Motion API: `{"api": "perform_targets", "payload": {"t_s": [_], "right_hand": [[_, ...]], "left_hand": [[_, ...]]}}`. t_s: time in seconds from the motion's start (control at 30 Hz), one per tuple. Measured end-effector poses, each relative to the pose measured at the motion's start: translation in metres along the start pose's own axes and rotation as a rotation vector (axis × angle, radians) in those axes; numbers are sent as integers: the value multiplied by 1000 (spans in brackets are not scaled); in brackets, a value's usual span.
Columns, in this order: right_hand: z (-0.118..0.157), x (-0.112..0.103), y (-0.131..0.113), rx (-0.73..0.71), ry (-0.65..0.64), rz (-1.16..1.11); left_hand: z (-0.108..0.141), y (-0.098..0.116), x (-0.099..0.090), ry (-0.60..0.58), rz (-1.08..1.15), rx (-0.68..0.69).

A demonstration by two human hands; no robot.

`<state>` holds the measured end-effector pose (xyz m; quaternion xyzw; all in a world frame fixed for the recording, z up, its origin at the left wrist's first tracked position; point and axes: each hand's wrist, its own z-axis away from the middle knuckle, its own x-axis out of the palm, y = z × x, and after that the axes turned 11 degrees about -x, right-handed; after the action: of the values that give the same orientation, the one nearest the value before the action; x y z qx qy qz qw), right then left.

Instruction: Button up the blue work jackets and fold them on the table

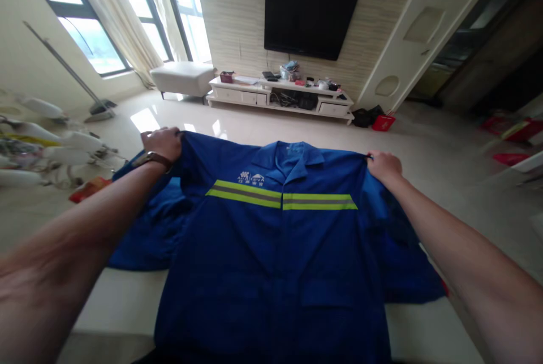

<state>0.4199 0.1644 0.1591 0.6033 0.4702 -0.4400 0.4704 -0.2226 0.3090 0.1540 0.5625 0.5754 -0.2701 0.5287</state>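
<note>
The two hands point(164, 144) point(385, 167) grasp the blue jacket point(271, 251) at its shoulders, above the white table point(121, 302). It is spread wide, front facing up, and not folded.

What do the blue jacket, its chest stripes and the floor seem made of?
Jacket: matte woven cloth, possibly cotton or a blend, from its soft creases. Chest stripes: likely reflective tape, yellow-green with a grey centre band. Floor: glossy, probably polished tile, since it mirrors window light.
</note>
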Motion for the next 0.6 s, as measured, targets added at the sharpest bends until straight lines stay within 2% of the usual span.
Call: {"api": "perform_targets", "payload": {"t_s": [0.07,0.1,0.13,0.2,0.3,0.33,0.4,0.43,0.5,0.6], "right_hand": [[-14,1,-23,-2,18,-1],[-14,4,-35,-8,12,-4],[-8,7,-47,-23,5,-13],[18,16,-62,-62,-9,-27],[87,41,-52,-127,-8,-46],[115,53,-41,-121,15,-83],[170,79,-10,-14,-38,-286],[195,91,7,95,-80,-444],[236,113,37,273,-124,-695],[274,128,59,359,-138,-926]], "left_hand": [[13,37,11,8,133,-98],[32,53,19,-71,178,-55],[58,65,27,-167,194,31],[131,76,42,-357,177,207],[265,56,62,-605,187,507],[308,44,67,-675,196,592],[377,18,79,-770,206,701],[402,7,85,-796,211,739],[433,-8,98,-801,222,786],[445,-17,117,-721,226,784]]}}
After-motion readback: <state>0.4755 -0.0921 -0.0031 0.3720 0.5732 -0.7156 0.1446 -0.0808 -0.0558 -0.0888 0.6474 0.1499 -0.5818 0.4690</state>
